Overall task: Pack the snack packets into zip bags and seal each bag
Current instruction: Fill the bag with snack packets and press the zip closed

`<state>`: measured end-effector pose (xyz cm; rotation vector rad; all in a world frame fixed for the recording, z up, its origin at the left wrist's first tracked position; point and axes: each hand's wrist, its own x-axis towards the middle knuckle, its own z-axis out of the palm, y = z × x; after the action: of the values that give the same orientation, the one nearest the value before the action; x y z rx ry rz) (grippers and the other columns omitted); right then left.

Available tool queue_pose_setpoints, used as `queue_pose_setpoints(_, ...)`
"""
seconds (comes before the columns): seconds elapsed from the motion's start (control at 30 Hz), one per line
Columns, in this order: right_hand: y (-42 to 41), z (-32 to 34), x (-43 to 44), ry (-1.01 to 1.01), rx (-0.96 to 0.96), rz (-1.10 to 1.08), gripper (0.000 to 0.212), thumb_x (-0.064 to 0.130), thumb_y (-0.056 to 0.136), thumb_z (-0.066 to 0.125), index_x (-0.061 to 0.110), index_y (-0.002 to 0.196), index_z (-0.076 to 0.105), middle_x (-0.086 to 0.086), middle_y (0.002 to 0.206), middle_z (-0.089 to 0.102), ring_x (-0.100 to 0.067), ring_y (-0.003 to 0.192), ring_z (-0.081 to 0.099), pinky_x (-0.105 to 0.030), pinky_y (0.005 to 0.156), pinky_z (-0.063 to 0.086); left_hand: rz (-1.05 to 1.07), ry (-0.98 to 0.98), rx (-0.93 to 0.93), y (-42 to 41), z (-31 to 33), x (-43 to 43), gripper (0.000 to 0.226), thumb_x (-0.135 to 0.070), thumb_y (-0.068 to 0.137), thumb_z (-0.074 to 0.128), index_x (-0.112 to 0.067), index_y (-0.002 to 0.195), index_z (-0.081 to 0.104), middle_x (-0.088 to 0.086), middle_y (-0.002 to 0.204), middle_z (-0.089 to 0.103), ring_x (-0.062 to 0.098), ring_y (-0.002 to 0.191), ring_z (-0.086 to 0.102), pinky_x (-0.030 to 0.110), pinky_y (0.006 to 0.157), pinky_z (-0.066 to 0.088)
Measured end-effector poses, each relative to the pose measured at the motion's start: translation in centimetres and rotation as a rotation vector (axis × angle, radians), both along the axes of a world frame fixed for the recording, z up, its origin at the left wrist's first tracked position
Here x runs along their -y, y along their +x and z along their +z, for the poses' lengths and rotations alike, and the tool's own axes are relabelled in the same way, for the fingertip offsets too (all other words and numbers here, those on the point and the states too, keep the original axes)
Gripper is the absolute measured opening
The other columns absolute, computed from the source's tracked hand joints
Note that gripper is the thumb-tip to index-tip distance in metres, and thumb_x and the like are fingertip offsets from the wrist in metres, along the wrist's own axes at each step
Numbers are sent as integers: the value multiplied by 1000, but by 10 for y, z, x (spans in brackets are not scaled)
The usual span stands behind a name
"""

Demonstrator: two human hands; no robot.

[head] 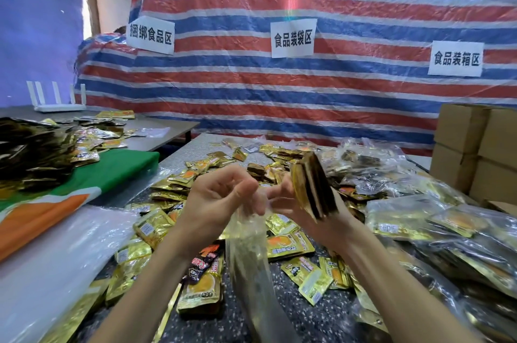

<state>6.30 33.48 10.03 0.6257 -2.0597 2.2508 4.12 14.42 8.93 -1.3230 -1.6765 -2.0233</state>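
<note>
Above the middle of the tabletop (307, 320), the left hand (221, 194) pinches the mouth of a clear zip bag (249, 258), which hangs long-axis downward. The right hand (288, 203) curls its fingers round a stack of snack packets (312, 186), just right of and above that mouth.

Both arms bare. The left forearm (156, 272) and right forearm (377, 264) rise from the lower edge and converge at mid-frame.

1. The left hand (221, 197) has its fingers curled, thumb and forefinger pinching the rim of a clear plastic zip bag (246, 245).
2. The right hand (288, 203) grips an upright stack of gold-and-black foil snack packets (310, 189), its fingertips reaching the same rim.

The 2 hands are just beside each other.
</note>
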Motion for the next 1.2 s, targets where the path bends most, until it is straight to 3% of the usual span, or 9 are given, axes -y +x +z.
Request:
queue_pose_setpoints(0.17, 1, 0, -19, 162, -8, -40, 72, 17, 111, 20, 21, 66, 76, -21, 75, 72, -33, 71, 70, -36, 79, 53, 21, -80, -18, 1, 5, 8, 34, -54, 86, 63, -23, 75, 69, -5, 70, 70, 5, 63, 61, 14, 63, 46)
queue_pose_setpoints(0.33, -7, 8, -26, 210, 22, -203, 65, 50, 100, 34, 11, 66, 73, -16, 64, 67, -30, 59, 63, -42, 82, 55, 73, -175, -17, -2, 3, 6, 40, -64, 81, 65, -25, 74, 68, -5, 68, 65, 8, 66, 60, 15, 66, 46)
queue_pose_setpoints(0.5, -10, 22, -26, 255, -183, -644, 69, 55, 106, 25, 13, 63, 59, -4, 51, 51, -14, 40, 50, -21, 43, 43, 193, -247, -90, -6, 3, 5, 45, -71, 81, 60, -28, 79, 73, -4, 78, 64, 15, 75, 53, 21, 71, 40)
queue_pose_setpoints(0.6, -8, 28, -30, 304, -314, -842, 62, 54, 107, 24, 7, 74, 47, -4, 54, 46, -13, 37, 53, -29, 39, 43, 184, -240, -109, -6, 2, 3, 39, -63, 84, 63, -26, 84, 75, -6, 80, 64, 17, 79, 54, 25, 75, 42)
queue_pose_setpoints(0.73, -1, 30, -32, 418, -441, -805, 54, 47, 108, 31, 4, 80, 47, -16, 65, 55, -21, 38, 60, -47, 34, 46, 201, -160, -105, -3, 2, -1, 30, -51, 87, 66, -23, 82, 76, -5, 80, 64, 12, 78, 53, 20, 74, 39)
queue_pose_setpoints(0.87, 0, 28, -36, 496, -442, -666, 53, 42, 107, 38, 1, 76, 50, -24, 65, 59, -21, 37, 60, -37, 32, 44, 252, -122, -112, -4, 3, -5, 29, -56, 87, 63, -30, 78, 74, -4, 80, 66, 25, 85, 55, 37, 82, 42)
queue_pose_setpoints(0.97, -2, 30, -40, 457, -415, -615, 56, 43, 108, 38, 0, 75, 53, -23, 66, 60, -27, 42, 61, -43, 35, 48, 344, -110, -127, -5, 0, -2, 42, -65, 84, 58, -27, 77, 73, -8, 80, 65, 19, 90, 52, 38, 85, 39)
queue_pose_setpoints(1.07, -3, 31, -43, 399, -385, -612, 55, 44, 107, 37, 8, 70, 55, -11, 60, 62, -30, 45, 63, -43, 36, 49, 442, -112, -169, -6, -2, 2, 39, -70, 83, 56, -34, 75, 68, -15, 82, 64, 17, 95, 51, 46, 88, 41)
queue_pose_setpoints(1.2, -2, 32, -46, 582, -409, -508, 50, 43, 106, 40, 7, 77, 59, 3, 62, 67, -16, 46, 64, -30, 37, 46, 501, -171, -219, -4, 0, 1, 41, -72, 84, 50, -35, 89, 66, -26, 90, 60, 14, 99, 50, 60, 93, 38)
